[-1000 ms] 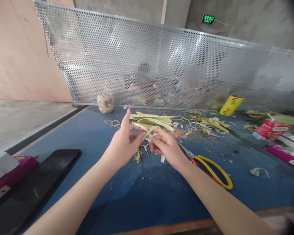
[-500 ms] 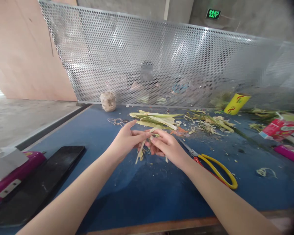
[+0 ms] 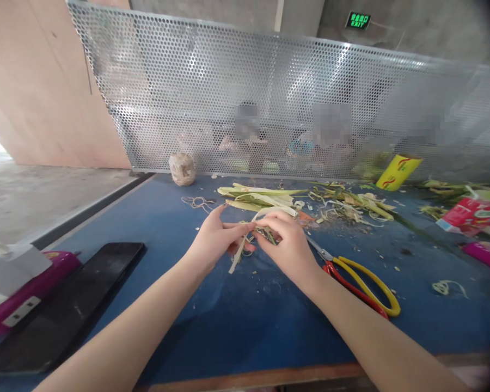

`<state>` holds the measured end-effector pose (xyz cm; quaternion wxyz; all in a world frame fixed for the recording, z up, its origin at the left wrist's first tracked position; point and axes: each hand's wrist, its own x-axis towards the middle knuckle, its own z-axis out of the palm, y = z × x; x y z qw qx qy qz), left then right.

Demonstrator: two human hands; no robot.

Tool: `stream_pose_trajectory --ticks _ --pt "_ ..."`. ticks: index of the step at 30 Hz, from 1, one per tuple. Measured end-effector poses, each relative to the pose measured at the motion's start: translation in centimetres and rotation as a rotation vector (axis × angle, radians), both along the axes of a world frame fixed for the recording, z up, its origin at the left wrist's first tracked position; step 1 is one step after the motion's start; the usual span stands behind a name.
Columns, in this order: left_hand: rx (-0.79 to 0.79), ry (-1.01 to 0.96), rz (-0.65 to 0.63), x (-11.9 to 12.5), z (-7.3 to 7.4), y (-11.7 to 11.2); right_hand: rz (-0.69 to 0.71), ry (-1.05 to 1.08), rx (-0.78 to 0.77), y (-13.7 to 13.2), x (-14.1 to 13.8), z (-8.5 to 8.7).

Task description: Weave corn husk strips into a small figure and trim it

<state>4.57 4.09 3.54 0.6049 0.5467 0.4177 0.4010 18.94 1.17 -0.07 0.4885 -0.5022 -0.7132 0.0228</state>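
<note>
Pale green leaf strips [image 3: 238, 257] hang between my two hands above the blue table. My left hand [image 3: 218, 238] pinches them, thumb and forefinger meeting the other hand's fingertips. My right hand [image 3: 286, 239] is closed on the same strips from the right, its fingers curled. How the strips run inside the fingers is hidden. Just beyond the hands lies a pile of flat pale green leaves [image 3: 261, 197]. Scissors [image 3: 359, 280] with one yellow and one red handle lie beside my right forearm, partly covered by it.
A black phone [image 3: 69, 305] and a purple power strip [image 3: 63, 267] lie at left. A beige roll [image 3: 182, 169], yellow can-shaped roll [image 3: 398, 173], leaf scraps [image 3: 351, 204] and red carton [image 3: 471, 215] stand farther back. Perforated metal screen [image 3: 212, 92] borders the table; people sit behind it.
My right hand has turned, its fingers curling more over the strips. The left hand stays nearly in place. The view has shifted slightly, and another person shows behind the screen.
</note>
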Motion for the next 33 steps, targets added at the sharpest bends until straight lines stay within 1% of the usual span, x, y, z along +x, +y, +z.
stream_pose_trajectory --ticks 3,7,11,16,19,23,25,30,33 --pt "-0.056 -0.071 0.016 0.11 -0.09 0.05 -0.022 -0.060 0.013 -0.05 0.16 0.03" --pt "-0.109 -0.163 -0.003 0.05 -0.30 0.16 -0.029 -0.127 -0.002 -0.22 0.10 0.19" --pt "-0.141 -0.176 -0.037 -0.02 -0.40 0.15 -0.020 -0.133 -0.005 -0.37 -0.07 0.33" --pt "-0.211 -0.142 -0.068 0.23 -0.59 -0.03 -0.021 -0.121 -0.019 -0.31 0.03 0.23" --pt "-0.212 -0.142 -0.079 0.34 -0.85 -0.05 -0.020 -0.128 -0.024 -0.31 0.08 0.23" --pt "-0.192 -0.161 -0.102 0.31 -0.97 -0.05 0.014 -0.118 0.013 -0.32 0.19 0.37" --pt "-0.196 -0.180 -0.106 0.26 -0.86 -0.07 0.028 -0.124 0.038 -0.28 0.30 0.42" --pt "-0.193 -0.211 -0.056 0.14 -0.46 -0.11 0.024 -0.192 0.062 -0.11 0.43 0.34" --pt "-0.177 -0.215 -0.071 0.08 -0.37 -0.10 0.011 -0.186 0.058 -0.11 0.37 0.30"
